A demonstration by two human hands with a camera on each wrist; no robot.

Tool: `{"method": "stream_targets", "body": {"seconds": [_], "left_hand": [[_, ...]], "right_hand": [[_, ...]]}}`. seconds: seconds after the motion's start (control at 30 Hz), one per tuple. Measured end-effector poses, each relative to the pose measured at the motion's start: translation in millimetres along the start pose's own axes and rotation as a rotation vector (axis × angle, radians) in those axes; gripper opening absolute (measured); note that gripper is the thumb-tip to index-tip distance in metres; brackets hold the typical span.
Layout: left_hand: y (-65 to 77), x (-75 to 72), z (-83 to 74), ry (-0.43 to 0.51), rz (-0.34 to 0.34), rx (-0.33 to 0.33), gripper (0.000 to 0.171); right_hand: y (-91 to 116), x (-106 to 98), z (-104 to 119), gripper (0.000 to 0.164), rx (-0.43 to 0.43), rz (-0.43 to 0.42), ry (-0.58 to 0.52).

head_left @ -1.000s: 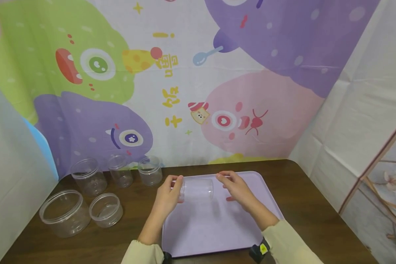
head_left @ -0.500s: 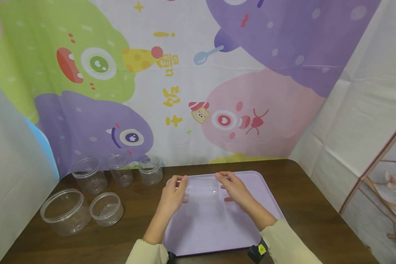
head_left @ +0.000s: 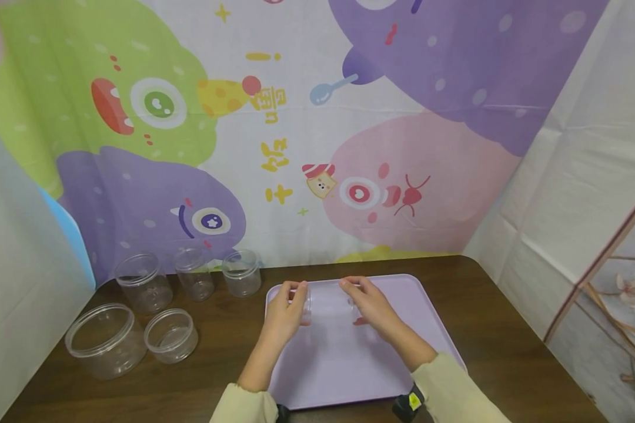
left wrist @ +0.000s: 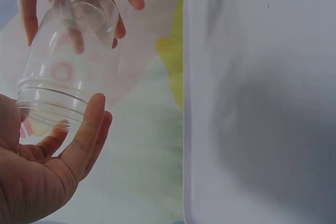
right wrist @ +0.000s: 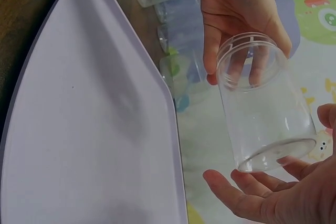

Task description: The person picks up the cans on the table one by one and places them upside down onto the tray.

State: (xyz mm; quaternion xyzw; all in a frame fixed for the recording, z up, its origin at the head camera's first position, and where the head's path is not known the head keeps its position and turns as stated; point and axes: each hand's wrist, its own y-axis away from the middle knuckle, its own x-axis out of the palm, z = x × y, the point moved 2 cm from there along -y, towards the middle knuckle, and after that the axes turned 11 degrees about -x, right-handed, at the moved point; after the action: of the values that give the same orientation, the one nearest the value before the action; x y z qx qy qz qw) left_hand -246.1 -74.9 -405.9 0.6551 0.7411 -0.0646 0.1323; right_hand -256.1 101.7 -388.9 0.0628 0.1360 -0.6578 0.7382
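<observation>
A clear plastic jar (head_left: 329,302) lies sideways in the air above a lilac tray (head_left: 344,370). My left hand (head_left: 283,314) grips its ridged neck, thumb on one side and fingers on the other, as the left wrist view also shows. At the other end, my right hand (head_left: 374,308) is spread loosely around the jar's base. Fingertips (right wrist: 242,176) of that hand come up to the base's edge in the right wrist view, while the thumb (right wrist: 326,115) appears apart from it. Whether they press on the base, I cannot tell. No lid shows on the neck.
Several more clear jars stand upright on the dark wooden table at the left, including a wide one (head_left: 106,346), a low one (head_left: 171,338) and a tall narrow one (head_left: 194,279). A cartoon cloth (head_left: 296,235) hangs behind the table.
My left hand has carried the jar to the right, bringing its base in among the fingers of my right hand. The right hand has shifted slightly left.
</observation>
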Motion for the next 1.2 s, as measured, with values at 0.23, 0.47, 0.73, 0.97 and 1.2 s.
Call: {"method": "stream_targets", "body": {"seconds": [0.23, 0.47, 0.73, 0.97, 1.2], "left_hand": [[2.0, 1.8, -0.1, -0.009, -0.008, -0.007, 0.041], [3.0, 4.7, -0.1, -0.001, 0.001, -0.015, 0.039], [3.8, 8.3, 0.6, 0.004, 0.022, -0.020, 0.037], [4.3, 10.8, -0.6, 0.041, 0.044, -0.010, 0.040], [4.4, 10.5, -0.7, 0.020, 0.051, -0.004, 0.041]], "right_hand": [[1, 2, 0, 0.048, -0.012, 0.001, -0.004], [2, 5, -2, 0.052, -0.007, 0.004, -0.030], [0, 6, -5, 0.048, -0.019, -0.024, -0.045], [-2, 6, -6, 0.044, -0.029, -0.053, -0.059], [-4, 6, -6, 0.044, -0.038, -0.061, -0.042]]}}
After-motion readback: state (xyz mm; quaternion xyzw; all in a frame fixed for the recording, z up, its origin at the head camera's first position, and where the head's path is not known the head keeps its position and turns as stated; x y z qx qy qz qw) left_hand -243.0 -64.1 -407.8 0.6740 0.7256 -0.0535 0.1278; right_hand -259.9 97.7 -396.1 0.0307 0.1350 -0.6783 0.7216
